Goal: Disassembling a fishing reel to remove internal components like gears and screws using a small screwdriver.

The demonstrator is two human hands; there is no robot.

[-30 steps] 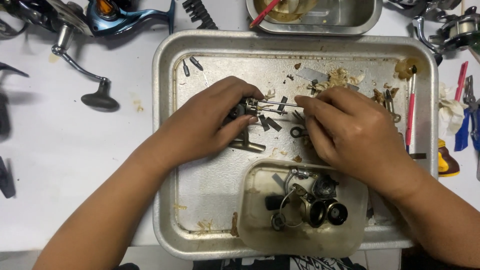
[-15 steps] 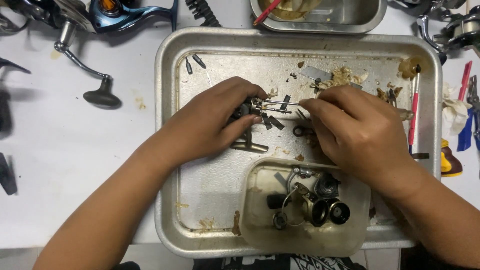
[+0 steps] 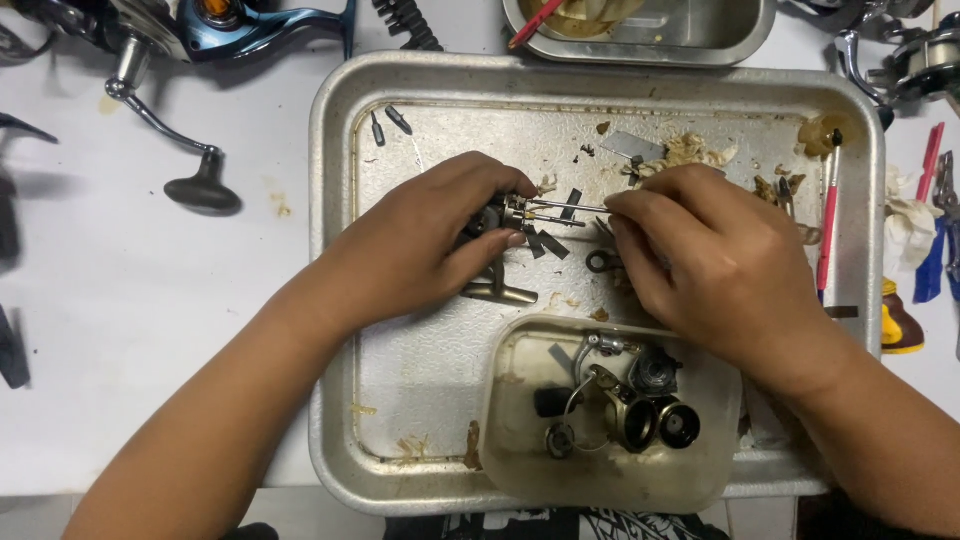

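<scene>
Left hand (image 3: 420,245) grips a small reel part (image 3: 497,215) while right hand (image 3: 715,265) pinches its thin shaft (image 3: 565,206) over the metal tray (image 3: 420,400); other parts lie loose, disassembly looks partway.

Left hand (image 3: 425,240) grips a small reel part (image 3: 497,215) | right hand (image 3: 715,265) pinches its thin shaft (image 3: 565,206) | both over a greasy metal tray (image 3: 335,300) on a white desk (image 3: 130,330) | plastic tub (image 3: 520,470) of reel pieces below.
</scene>
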